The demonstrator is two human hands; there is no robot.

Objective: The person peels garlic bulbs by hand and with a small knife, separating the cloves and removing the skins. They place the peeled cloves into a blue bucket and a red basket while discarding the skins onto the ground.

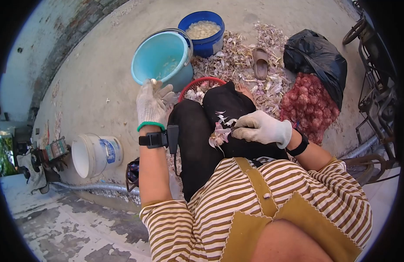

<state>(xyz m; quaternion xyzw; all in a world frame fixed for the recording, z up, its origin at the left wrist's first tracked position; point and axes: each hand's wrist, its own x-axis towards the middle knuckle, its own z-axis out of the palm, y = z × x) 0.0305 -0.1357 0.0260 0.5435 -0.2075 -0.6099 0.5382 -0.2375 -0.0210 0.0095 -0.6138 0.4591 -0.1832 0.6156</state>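
Left hand (154, 102) pinches peeled white garlic clove (154, 81) by turquoise plastic bucket (160, 54) rim, could fall outside; right hand (261, 129) clutches papery garlic husk (218, 137).

Black-trousered knees (210, 118) hide much of the red plastic basket (201, 80) from me; the right white-gloved hand (261, 129) covers part of the pale papery garlic (218, 137).

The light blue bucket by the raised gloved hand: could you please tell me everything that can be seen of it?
The light blue bucket looks like plastic, round and wide-mouthed, with a thin wire handle along its far rim. It stands on the concrete ground, mouth open to view, a few pale pieces at the bottom. A dark blue bucket sits right behind it, a red basket at its near side. The gloved left hand is at its near rim, a pale clove at its fingertips.
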